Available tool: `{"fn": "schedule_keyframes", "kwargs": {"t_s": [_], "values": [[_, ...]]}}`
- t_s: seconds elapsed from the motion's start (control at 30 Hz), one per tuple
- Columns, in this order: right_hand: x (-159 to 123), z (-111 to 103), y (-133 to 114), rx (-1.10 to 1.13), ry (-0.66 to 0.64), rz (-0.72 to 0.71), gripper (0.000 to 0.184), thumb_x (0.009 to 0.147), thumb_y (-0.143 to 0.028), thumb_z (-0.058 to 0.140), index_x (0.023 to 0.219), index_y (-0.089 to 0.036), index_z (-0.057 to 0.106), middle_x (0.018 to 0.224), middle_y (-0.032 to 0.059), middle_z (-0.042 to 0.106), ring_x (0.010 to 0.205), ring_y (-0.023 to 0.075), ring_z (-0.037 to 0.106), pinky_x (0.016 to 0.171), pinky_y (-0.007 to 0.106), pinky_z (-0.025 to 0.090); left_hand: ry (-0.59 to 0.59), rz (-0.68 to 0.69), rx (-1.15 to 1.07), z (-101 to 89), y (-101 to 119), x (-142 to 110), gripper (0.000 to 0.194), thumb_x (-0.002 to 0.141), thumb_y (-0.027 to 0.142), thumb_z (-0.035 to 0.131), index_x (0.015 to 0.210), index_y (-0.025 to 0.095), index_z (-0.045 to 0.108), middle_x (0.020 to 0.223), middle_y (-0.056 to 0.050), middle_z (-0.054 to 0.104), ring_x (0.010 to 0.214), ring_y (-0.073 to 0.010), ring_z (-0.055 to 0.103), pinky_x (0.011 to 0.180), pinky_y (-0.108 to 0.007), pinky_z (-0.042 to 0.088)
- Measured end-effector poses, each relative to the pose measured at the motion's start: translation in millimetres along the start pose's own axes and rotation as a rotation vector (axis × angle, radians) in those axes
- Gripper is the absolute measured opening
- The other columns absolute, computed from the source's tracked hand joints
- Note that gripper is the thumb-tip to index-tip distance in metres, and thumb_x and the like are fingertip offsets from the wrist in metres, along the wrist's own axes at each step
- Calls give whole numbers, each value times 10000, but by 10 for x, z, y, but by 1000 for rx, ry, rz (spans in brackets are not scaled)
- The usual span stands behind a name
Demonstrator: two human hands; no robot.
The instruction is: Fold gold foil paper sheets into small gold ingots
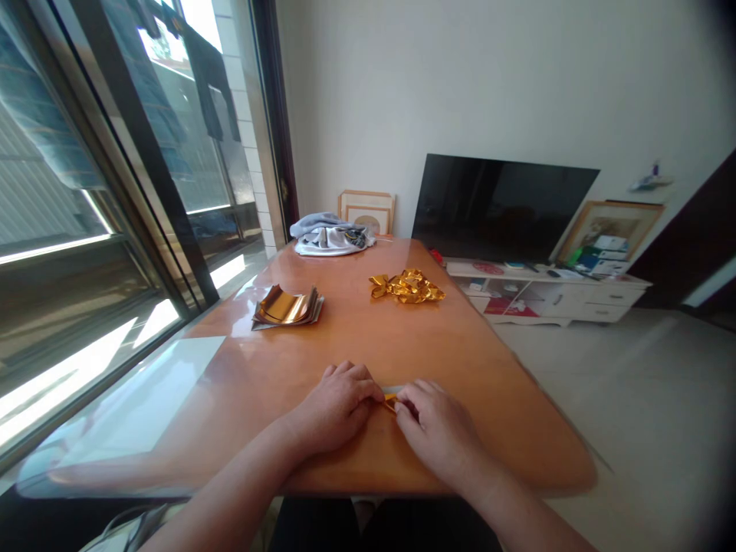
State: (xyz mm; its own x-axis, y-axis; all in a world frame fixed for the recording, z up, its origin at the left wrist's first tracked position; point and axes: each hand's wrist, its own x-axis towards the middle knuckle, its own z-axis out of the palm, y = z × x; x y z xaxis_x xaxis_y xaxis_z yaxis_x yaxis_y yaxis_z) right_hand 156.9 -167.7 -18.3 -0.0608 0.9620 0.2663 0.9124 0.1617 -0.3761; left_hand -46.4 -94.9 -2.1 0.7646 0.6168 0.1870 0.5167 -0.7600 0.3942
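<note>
Both my hands rest on the near part of a glossy wooden table (471, 360). My left hand (336, 406) and my right hand (434, 429) are closed, fingertips pinched together on a small folded piece of gold foil paper (391, 398) that lies between them; most of it is hidden under the fingers. Farther out on the left lies a stack of gold foil sheets (286, 307) with curled edges. A heap of folded gold foil pieces (407, 286) sits past the middle of the table.
A bundle of grey and white cloth (330, 234) lies at the table's far end. A sliding glass door (103, 230) runs along the left. A dark television (500, 207) stands on a low white cabinet (552, 295) to the right, over tiled floor.
</note>
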Motion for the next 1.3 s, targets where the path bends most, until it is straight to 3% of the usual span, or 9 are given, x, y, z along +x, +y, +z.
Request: {"fn": "schedule_keyframes", "kwargs": {"t_s": [0.43, 0.7, 1.03, 1.13, 1.3], "values": [[4, 86, 56, -54, 75, 41, 157, 895, -156, 556, 753, -221, 580, 843, 21, 616, 848, 188, 570, 733, 287, 354, 25, -75, 2, 121, -79, 194, 170, 852, 174, 541, 862, 227, 702, 903, -36, 658, 854, -188, 578, 826, -311, 437], [42, 130, 116, -53, 66, 98, 148, 872, -159, 583, 740, -224, 571, 807, 9, 614, 813, 187, 571, 691, 298, 334, -16, -152, -65, 80, -59, 260, 131, 818, 184, 556, 833, 221, 681, 902, -20, 671, 820, -176, 582, 724, -274, 426], [47, 131, 106, -51, 82, 132, 139, 839, -143, 598, 731, -227, 573, 802, 11, 616, 800, 183, 576, 682, 291, 343, 51, -202, -41, 121, -23, 208, 144, 794, 102, 547, 857, 213, 612, 854, -5, 641, 811, -177, 552, 726, -290, 394], [47, 131, 105, -37, 95, 130, 139, 827, -133, 610, 729, -227, 577, 798, 8, 622, 795, 179, 578, 680, 287, 345, 76, -151, -10, 94, 25, 126, 153, 896, 133, 501, 891, 224, 624, 890, -11, 642, 853, -182, 554, 772, -312, 387], [49, 125, 107, -7, 103, 135, 143, 826, -144, 629, 724, -228, 575, 799, 2, 633, 782, 173, 578, 676, 283, 344, -8, 26, 105, 87, 53, 15, 183, 971, 242, 476, 929, 241, 654, 860, -20, 623, 808, -193, 538, 748, -349, 364]]}}
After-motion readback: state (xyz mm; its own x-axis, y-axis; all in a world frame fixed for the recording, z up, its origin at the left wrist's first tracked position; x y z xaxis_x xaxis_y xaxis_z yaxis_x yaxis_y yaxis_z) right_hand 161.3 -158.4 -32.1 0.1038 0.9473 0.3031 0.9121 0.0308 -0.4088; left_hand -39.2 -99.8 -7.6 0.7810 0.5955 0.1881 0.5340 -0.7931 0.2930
